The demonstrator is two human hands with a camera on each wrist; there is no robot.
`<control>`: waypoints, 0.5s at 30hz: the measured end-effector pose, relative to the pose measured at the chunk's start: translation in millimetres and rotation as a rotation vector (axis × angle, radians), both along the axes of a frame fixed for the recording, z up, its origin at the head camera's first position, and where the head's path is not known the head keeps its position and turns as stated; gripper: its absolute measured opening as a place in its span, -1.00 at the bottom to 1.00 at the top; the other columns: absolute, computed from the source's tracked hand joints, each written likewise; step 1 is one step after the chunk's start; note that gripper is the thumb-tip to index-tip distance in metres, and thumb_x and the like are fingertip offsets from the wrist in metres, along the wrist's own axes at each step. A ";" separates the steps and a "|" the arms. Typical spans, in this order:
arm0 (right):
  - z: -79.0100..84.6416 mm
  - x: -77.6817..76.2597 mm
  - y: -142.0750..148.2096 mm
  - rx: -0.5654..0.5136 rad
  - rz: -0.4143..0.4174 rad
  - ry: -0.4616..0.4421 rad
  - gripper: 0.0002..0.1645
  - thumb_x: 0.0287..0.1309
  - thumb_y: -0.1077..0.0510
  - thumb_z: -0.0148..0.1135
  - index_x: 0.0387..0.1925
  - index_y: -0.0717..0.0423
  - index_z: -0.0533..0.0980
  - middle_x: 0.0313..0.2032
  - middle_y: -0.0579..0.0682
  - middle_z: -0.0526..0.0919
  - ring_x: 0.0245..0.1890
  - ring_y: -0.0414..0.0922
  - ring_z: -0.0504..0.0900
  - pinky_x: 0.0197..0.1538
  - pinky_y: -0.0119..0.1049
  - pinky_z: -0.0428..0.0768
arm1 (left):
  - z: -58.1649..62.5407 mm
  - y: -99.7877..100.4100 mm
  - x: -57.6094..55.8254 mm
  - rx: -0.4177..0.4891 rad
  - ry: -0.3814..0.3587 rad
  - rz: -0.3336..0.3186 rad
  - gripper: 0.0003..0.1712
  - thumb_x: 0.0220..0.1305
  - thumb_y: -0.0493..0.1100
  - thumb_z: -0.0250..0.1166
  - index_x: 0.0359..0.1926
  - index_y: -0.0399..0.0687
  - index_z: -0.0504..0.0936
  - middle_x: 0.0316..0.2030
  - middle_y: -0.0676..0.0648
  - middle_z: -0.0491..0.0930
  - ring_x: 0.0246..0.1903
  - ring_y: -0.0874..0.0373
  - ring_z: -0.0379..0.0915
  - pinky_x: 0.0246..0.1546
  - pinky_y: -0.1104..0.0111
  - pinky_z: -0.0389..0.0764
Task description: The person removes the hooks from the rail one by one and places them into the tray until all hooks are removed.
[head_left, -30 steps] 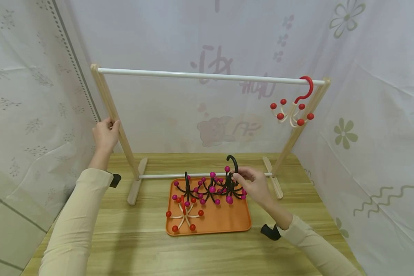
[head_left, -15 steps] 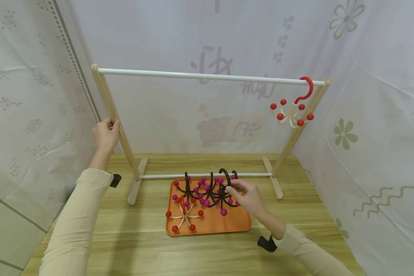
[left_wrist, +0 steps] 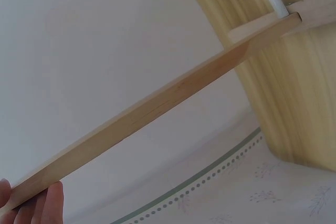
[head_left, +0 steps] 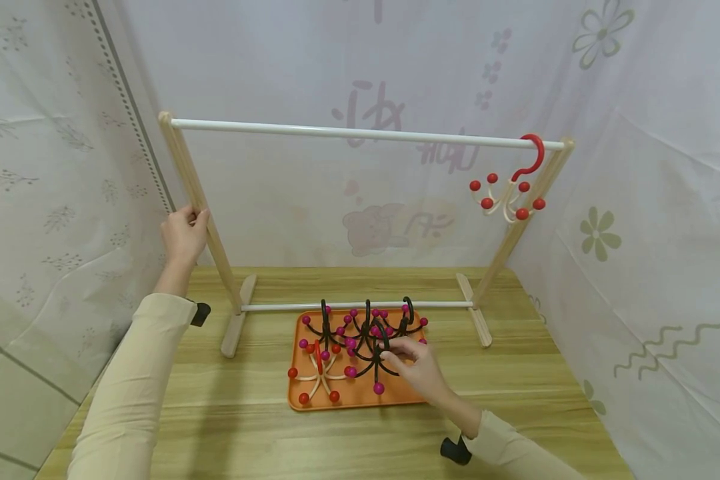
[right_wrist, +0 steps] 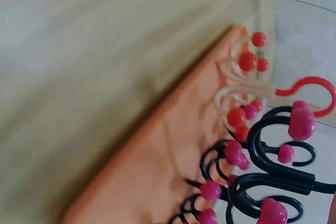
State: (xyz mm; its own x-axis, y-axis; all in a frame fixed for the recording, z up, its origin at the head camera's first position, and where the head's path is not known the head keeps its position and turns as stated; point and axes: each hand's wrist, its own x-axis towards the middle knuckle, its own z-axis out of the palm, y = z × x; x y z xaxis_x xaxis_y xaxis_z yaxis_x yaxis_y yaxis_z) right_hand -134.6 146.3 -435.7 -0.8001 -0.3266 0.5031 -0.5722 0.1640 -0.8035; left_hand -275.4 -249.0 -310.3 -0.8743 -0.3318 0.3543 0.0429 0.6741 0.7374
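With finger and thumb, my right hand point(head_left: 419, 369) pinches the hook of a black claw hanger point(head_left: 376, 358) with magenta ball tips, at the middle of the orange tray point(head_left: 366, 399). The right wrist view shows this hanger point(right_wrist: 286, 178) close up; whether it touches the tray is unclear. Behind it on the tray stand other black hangers point(head_left: 326, 328), their hooks upward. A cream hanger with red balls and a red hook point(head_left: 319, 359) sits at the tray's front left. My left hand point(head_left: 183, 237) grips the left wooden post point(head_left: 186, 167) of a rack, fingers point(left_wrist: 52, 203) around it.
The rack's white top rail point(head_left: 348, 133) runs above and behind the tray. Another cream-and-red hanger point(head_left: 509, 197) hangs near its right end. A lower white rod point(head_left: 270, 307) joins the wooden feet just behind the tray. Patterned curtains point(head_left: 654, 267) enclose the wood-grain table point(head_left: 264, 440).
My right hand has carried the black hanger left and nearer to me, from the tray's back right to its middle, and lower. The left hand stays on the post.
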 end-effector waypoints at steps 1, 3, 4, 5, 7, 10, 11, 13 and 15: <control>-3.4 1.2 -1.0 0.000 0.000 -0.009 -0.84 -0.02 0.47 0.16 -0.31 0.42 0.50 -0.41 0.20 0.58 -0.43 0.04 0.57 -0.35 -0.24 0.56 | -0.2 -0.1 -0.1 0.000 0.000 0.001 -0.58 0.34 -0.08 -0.12 -0.21 -0.40 0.47 -0.11 -0.37 0.47 -0.12 -0.21 0.40 -0.16 0.08 0.42; -9.7 3.4 -3.2 -0.012 0.000 -0.032 -0.85 -0.02 0.46 0.16 -0.31 0.42 0.50 -0.41 0.18 0.59 -0.43 0.06 0.57 -0.34 -0.23 0.56 | -0.4 -0.1 -0.3 -0.002 0.000 0.001 -0.57 0.34 -0.08 -0.12 -0.20 -0.40 0.47 -0.12 -0.37 0.47 -0.13 -0.21 0.41 -0.18 0.08 0.42; -12.7 4.4 -4.5 -0.015 -0.003 -0.036 -0.85 -0.01 0.45 0.16 -0.32 0.41 0.50 -0.42 0.17 0.59 -0.43 0.06 0.57 -0.34 -0.23 0.56 | -0.5 -0.1 -0.3 -0.004 0.001 0.001 -0.57 0.34 -0.08 -0.12 -0.20 -0.40 0.47 -0.12 -0.37 0.48 -0.13 -0.21 0.41 -0.18 0.08 0.42; -15.4 5.2 -5.7 -0.024 -0.004 -0.035 -0.85 -0.02 0.46 0.16 -0.32 0.42 0.50 -0.42 0.18 0.59 -0.44 0.08 0.57 -0.35 -0.22 0.56 | -0.5 -0.1 -0.3 -0.005 0.001 0.001 -0.57 0.34 -0.08 -0.12 -0.20 -0.41 0.47 -0.12 -0.37 0.48 -0.14 -0.20 0.41 -0.18 0.08 0.42; -20.6 6.1 -8.2 -0.034 -0.012 -0.019 -0.86 -0.02 0.47 0.16 -0.33 0.41 0.51 -0.43 0.19 0.58 -0.45 0.08 0.57 -0.36 -0.20 0.56 | -0.4 0.1 -0.1 -0.005 0.000 0.002 -0.57 0.34 -0.07 -0.12 -0.20 -0.40 0.47 -0.13 -0.37 0.48 -0.15 -0.20 0.41 -0.20 0.09 0.42; -27.5 6.4 -12.1 -0.050 -0.030 0.006 -0.84 -0.05 0.49 0.17 -0.34 0.39 0.51 -0.44 0.22 0.57 -0.45 0.05 0.57 -0.38 -0.17 0.56 | 0.0 0.4 0.5 -0.001 0.000 0.003 -0.57 0.34 -0.07 -0.12 -0.21 -0.40 0.47 -0.12 -0.38 0.48 -0.14 -0.20 0.41 -0.21 0.09 0.43; -29.5 6.5 -13.2 -0.052 -0.038 0.007 -0.84 -0.06 0.50 0.17 -0.34 0.39 0.51 -0.44 0.22 0.57 -0.44 0.03 0.58 -0.38 -0.16 0.56 | 0.2 0.5 0.6 0.000 0.001 0.002 -0.57 0.34 -0.08 -0.12 -0.21 -0.40 0.47 -0.12 -0.38 0.48 -0.14 -0.20 0.41 -0.21 0.10 0.43; -33.3 7.1 -15.3 -0.052 -0.048 -0.006 -0.84 -0.06 0.49 0.18 -0.33 0.37 0.52 -0.43 0.21 0.57 -0.43 0.00 0.58 -0.37 -0.15 0.56 | 0.5 0.8 0.9 -0.003 0.003 0.002 -0.58 0.34 -0.08 -0.12 -0.21 -0.40 0.47 -0.12 -0.38 0.48 -0.14 -0.20 0.41 -0.21 0.09 0.43; -36.4 7.9 -17.5 -0.041 -0.061 -0.023 -0.85 -0.04 0.46 0.19 -0.33 0.39 0.52 -0.42 0.18 0.58 -0.41 -0.03 0.58 -0.37 -0.16 0.56 | 0.7 1.0 1.1 -0.006 0.005 0.002 -0.58 0.34 -0.09 -0.12 -0.21 -0.40 0.47 -0.13 -0.38 0.48 -0.14 -0.21 0.42 -0.21 0.09 0.43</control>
